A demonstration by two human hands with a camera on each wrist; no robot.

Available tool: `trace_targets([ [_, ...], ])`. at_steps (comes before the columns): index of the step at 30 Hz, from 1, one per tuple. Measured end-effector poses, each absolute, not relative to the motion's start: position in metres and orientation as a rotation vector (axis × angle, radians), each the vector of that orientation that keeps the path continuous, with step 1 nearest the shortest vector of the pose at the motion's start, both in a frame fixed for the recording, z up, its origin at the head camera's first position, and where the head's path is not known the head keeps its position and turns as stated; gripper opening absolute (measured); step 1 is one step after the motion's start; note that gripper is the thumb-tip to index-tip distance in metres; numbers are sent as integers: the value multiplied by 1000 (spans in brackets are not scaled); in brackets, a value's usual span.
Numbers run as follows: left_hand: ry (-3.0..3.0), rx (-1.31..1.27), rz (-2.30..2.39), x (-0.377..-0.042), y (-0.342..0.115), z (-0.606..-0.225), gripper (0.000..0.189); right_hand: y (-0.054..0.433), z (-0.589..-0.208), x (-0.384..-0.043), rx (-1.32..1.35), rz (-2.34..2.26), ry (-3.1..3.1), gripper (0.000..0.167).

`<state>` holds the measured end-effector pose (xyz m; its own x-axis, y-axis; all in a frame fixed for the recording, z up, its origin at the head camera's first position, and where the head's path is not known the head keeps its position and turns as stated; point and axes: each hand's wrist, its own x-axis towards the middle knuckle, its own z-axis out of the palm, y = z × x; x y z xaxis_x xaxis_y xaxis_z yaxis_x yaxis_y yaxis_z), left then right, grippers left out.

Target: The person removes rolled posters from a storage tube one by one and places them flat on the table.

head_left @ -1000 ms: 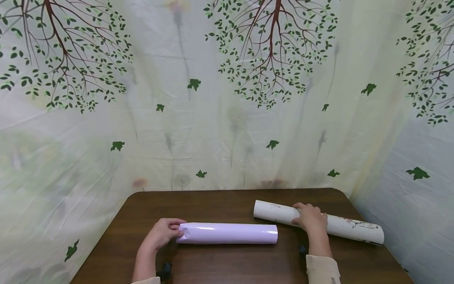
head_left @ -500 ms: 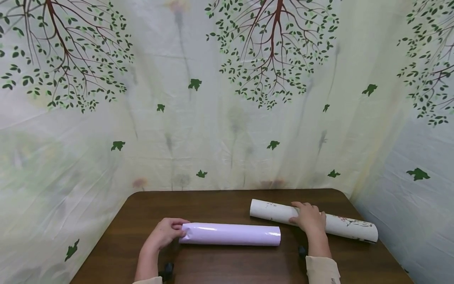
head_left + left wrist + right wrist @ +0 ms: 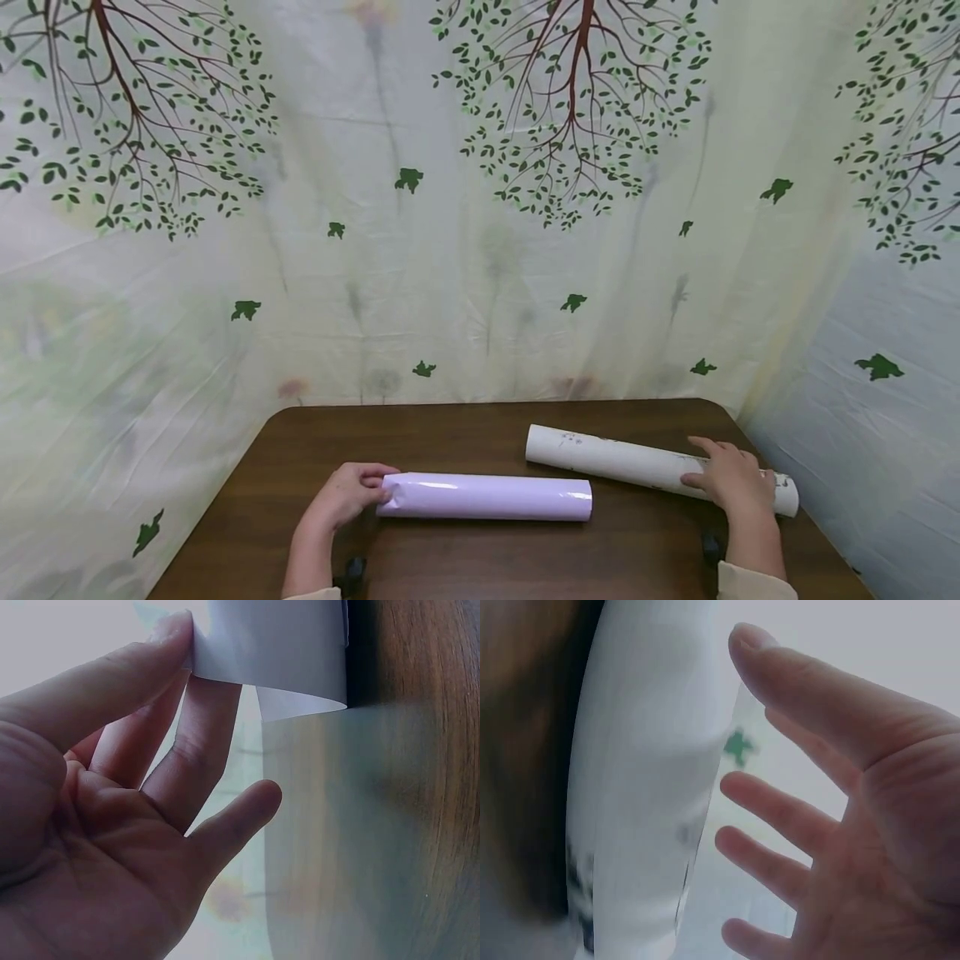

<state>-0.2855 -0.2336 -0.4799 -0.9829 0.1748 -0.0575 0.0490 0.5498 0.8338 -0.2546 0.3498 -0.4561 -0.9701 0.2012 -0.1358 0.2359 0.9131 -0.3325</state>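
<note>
My left hand [image 3: 343,497] pinches the left end of a glossy lilac roll [image 3: 487,497] between thumb and fingers. The roll lies sideways on the table, and in the left wrist view the loose edge of its sheet [image 3: 270,645] stands away at the end. Over the right part of a white roll [image 3: 607,458] with a sparse dark print is my right hand [image 3: 738,483], fingers spread. The right wrist view has its thumb and fingertips beside the white roll [image 3: 645,750], apparently apart from it. That roll slants down to the right, partly covered by the hand.
Both rolls rest on a dark brown wooden table [image 3: 465,558] with rounded back corners. A pale curtain [image 3: 480,275] printed with trees and green leaves hangs behind it and along the sides.
My right hand has let go of the white roll's middle and moved right towards its end. The white roll has shifted slightly left, the lilac roll slightly right; my left hand keeps its pinch.
</note>
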Motion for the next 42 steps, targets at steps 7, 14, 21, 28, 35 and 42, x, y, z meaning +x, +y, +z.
trace_targets([
  [7,2619,189,1424,-285,-235,-480,37,394,-469,-245,432,-533,2895,101],
  [14,2608,186,1421,-286,-235,-481,37,404,-474,-243,447,-548,2869,95],
  [21,2610,179,1415,-286,-235,-481,37,403,-478,-245,456,-531,2873,85],
  [28,2644,105,1393,-287,-232,-480,35,397,-478,-248,444,-541,2907,81],
  [35,2689,75,1359,-287,-228,-479,33,380,-477,-253,451,-556,2945,75],
  [42,2697,47,1351,-288,-222,-479,32,358,-474,-261,414,-530,3001,71],
])
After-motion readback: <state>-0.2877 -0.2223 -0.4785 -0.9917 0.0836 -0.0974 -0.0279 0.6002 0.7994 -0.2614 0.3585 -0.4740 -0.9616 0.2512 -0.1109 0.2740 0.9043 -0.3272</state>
